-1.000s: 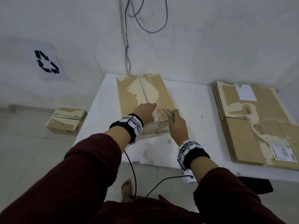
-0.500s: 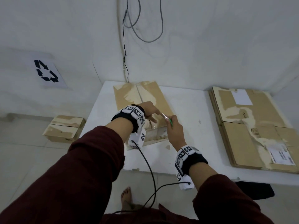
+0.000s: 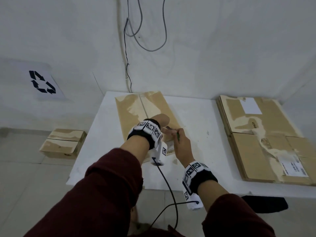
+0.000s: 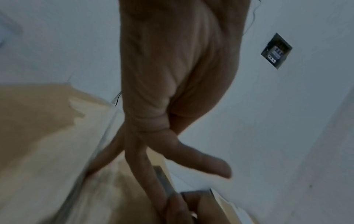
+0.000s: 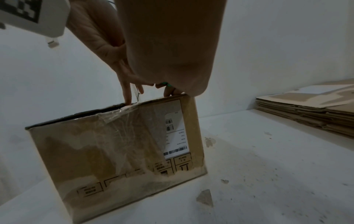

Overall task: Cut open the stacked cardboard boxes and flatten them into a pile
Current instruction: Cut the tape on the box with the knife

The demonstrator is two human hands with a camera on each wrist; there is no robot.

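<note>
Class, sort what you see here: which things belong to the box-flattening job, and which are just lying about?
Part of the job:
- taped cardboard box on the table
- green-handled cutter in right hand
- left hand at the box
- flattened pile
- box on floor

Lying about:
- recycling sign
- wall cables
- cardboard scrap

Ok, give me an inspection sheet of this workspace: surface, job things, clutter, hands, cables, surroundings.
Surface: white table, scuffed, small cardboard scraps near the front.
Job's things: cardboard box on the table, top edge split open at the near end, clear tape peeling; flattened pile at the right.
Clutter: another box on the floor at the left.
Hands: left hand has fingers at the box's opened edge; right hand holds a green-handled cutter in its grip.
Cables: black leads from the wristbands; wires on the wall.
Surroundings: recycling sign on the wall.
</note>
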